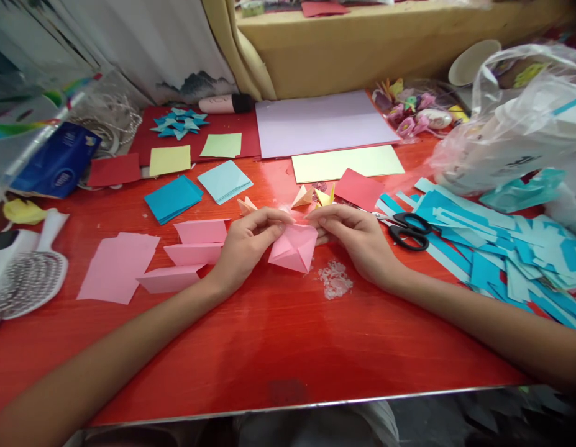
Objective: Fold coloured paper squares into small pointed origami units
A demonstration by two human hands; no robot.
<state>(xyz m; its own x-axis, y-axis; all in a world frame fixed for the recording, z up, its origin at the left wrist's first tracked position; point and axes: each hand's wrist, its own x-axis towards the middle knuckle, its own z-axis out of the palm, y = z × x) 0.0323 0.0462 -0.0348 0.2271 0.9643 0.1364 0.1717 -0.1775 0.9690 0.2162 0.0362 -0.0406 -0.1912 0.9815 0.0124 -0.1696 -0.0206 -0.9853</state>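
A partly folded piece of pink origami paper (294, 248) is held between my two hands above the red table. My left hand (255, 239) pinches its upper left edge with thumb and fingers. On the other side, my right hand (350, 233) closes on the upper right corner; some of its fingertips are hidden behind the paper. Just beyond the hands lie small folded pieces, a peach one (302, 197) and a yellow one (325, 196). Left of my left hand are several creased pink sheets (194, 253) and a flat pink stack (118, 267).
Black-handled scissors (409, 231) lie right of my right hand, beside a heap of blue paper strips (516, 248). Small clear bits (335, 279) sit near the wrist. Blue paper squares (173, 198), a lilac sheet (322, 124) and a hairbrush (33, 282) lie around. A plastic bag (516, 136) stands right.
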